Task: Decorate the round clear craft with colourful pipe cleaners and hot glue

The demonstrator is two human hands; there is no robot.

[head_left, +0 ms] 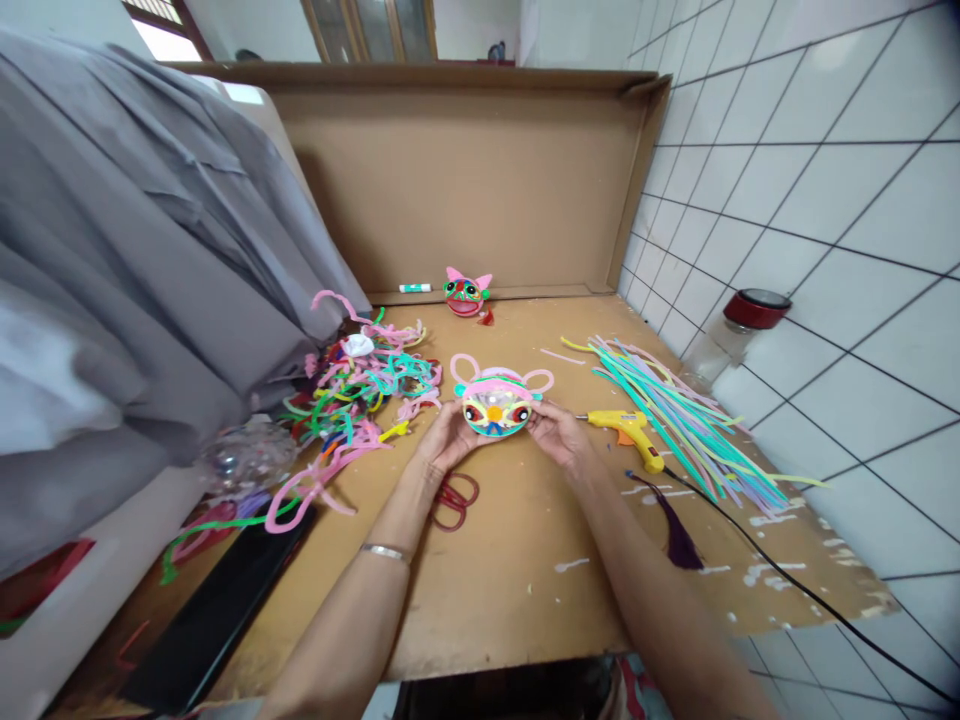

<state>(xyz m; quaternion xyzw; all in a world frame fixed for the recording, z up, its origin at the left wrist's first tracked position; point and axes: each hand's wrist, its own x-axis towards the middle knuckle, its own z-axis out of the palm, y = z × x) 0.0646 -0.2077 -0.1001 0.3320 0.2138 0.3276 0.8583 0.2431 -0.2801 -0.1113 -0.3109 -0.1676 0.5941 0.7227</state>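
Observation:
Both hands hold up a small colourful animal-face craft (496,402) with pink pipe-cleaner ears, over the middle of a cardboard-covered table (525,570). My left hand (447,440) grips its left side with curled fingers. My right hand (553,430) pinches its right side. A bracelet sits on my left wrist. Red-handled scissors (454,497) lie on the table under my left forearm.
A yellow glue gun (628,432) with a black cord lies right of my hands, beside a bundle of straight pipe cleaners (675,410). A tangle of bent pipe cleaners (352,400) lies left. A second animal-face craft (465,293) and a marker (415,288) rest by the cardboard back wall. A dark tassel (679,540) lies front right.

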